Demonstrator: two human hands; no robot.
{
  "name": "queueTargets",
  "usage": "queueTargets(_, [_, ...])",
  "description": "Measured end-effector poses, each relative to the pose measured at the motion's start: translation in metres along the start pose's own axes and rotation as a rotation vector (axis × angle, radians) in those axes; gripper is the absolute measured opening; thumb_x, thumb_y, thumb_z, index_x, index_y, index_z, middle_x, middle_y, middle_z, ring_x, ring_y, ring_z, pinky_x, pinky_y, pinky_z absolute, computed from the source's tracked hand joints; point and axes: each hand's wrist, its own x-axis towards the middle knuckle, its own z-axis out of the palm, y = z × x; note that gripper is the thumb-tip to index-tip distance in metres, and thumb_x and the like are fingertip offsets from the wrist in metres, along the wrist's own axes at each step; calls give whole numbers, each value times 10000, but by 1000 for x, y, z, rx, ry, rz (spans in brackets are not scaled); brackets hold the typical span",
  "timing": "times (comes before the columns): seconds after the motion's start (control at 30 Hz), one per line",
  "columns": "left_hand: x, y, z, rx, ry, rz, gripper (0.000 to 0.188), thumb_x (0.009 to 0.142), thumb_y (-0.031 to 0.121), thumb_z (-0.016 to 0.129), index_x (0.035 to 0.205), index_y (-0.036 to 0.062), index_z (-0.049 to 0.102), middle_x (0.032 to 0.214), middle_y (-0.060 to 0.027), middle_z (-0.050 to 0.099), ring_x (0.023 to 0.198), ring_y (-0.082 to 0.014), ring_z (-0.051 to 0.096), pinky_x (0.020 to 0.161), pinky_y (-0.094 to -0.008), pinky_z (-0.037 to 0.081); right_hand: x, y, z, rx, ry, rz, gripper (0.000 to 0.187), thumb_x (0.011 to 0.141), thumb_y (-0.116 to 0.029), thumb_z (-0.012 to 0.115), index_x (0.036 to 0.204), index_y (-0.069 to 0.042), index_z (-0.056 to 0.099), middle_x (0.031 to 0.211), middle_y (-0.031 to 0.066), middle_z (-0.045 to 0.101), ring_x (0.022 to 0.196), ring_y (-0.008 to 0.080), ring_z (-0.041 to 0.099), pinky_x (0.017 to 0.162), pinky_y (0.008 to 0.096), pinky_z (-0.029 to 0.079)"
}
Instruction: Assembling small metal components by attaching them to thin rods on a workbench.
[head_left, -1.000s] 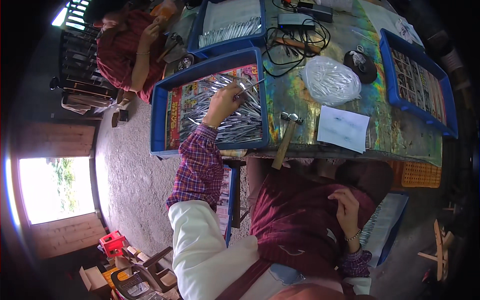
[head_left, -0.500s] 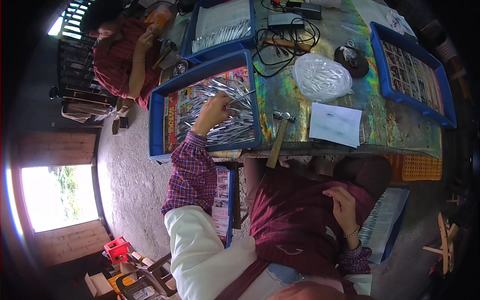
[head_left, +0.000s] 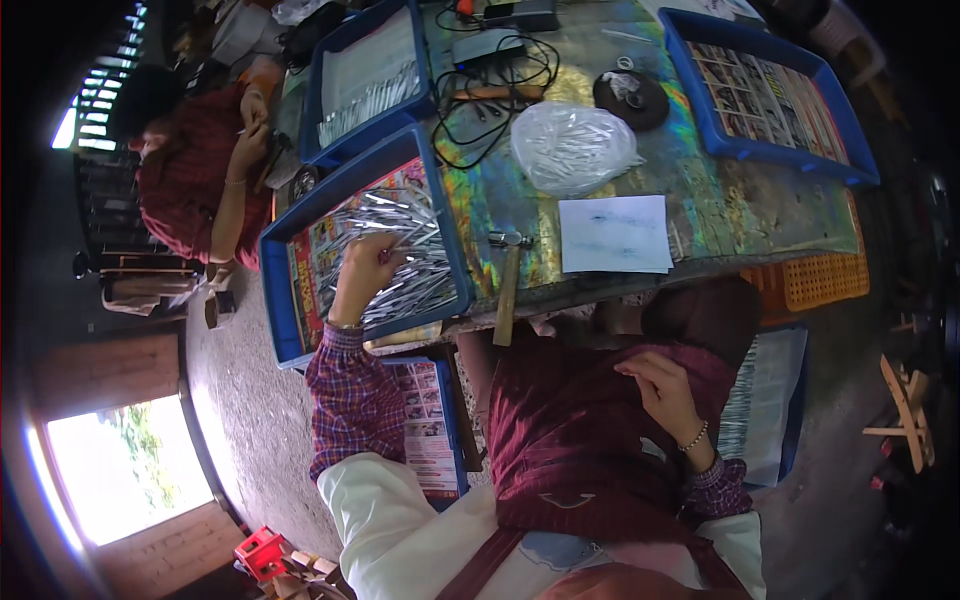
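My left hand (head_left: 368, 272) reaches into a blue tray (head_left: 448, 215) lined with printed paper. Its fingers are curled closed among a loose heap of thin silvery metal strips (head_left: 415, 285); whatever they grip is hidden. My right hand (head_left: 665, 395) hovers over the dark red apron (head_left: 580, 430) on my lap, empty, its fingers loosely stretched out. A hammer (head_left: 508, 285) lies to the right of the tray, its wooden handle sticking out past the table edge. Beside the hammer is a white sheet of paper (head_left: 615, 235) with dark smudges.
A clear bag of pale strips (head_left: 570, 150) sits mid-table by black cables (head_left: 490, 100) and a dark round block (head_left: 632, 105). Other blue trays stand at back left (head_left: 325, 85) and right (head_left: 770, 150). A co-worker (head_left: 200, 180) sits at the far left.
The view has shifted, so the table sits further left and is tilted. My left hand stays over the strips, its fingers now lower among them. My right hand keeps its place over the apron.
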Motion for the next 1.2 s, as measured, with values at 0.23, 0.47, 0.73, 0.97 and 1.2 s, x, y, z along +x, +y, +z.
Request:
queueTargets(0.23, [-9,10,5,6,-15,-27,135,704,54,632,832,18,659,719,-137,619,581,-221,584,559,-304,445,-1,1,-1,-79,-24,-9,220,738,76,545,914,-20,636,825,105,610,749,251,610,636,305,486])
queueTargets(0.47, [-9,49,-21,-277,193,-223,101,784,24,602,853,21,675,641,29,580,533,0,425,465,-170,311,9,-5,-5,178,-5,86,206,802,45,545,987,0,622,847,101,626,775,185,623,663,259,484])
queueTargets(0.73, [13,198,65,-529,-287,333,129,709,19,656,837,8,636,657,-90,573,572,-172,569,523,-286,437,27,-36,0,1056,194,278,289,870,-40,525,1156,-4,520,916,66,592,797,120,581,736,250,484])
queueTargets(0.97, [45,218,86,-601,-602,471,223,693,45,678,911,22,639,719,-95,601,615,-182,593,540,-301,454,5,-11,-19,1211,386,361,252,874,-110,558,1095,9,536,858,47,591,767,116,576,718,254,489])
queueTargets(1.2, [132,133,95,9,55,351,236,685,27,625,916,78,630,893,-76,580,674,-244,599,602,-333,472,-1,-1,-21,1169,367,391,256,874,-157,570,1069,7,556,819,29,579,742,93,551,710,237,465])
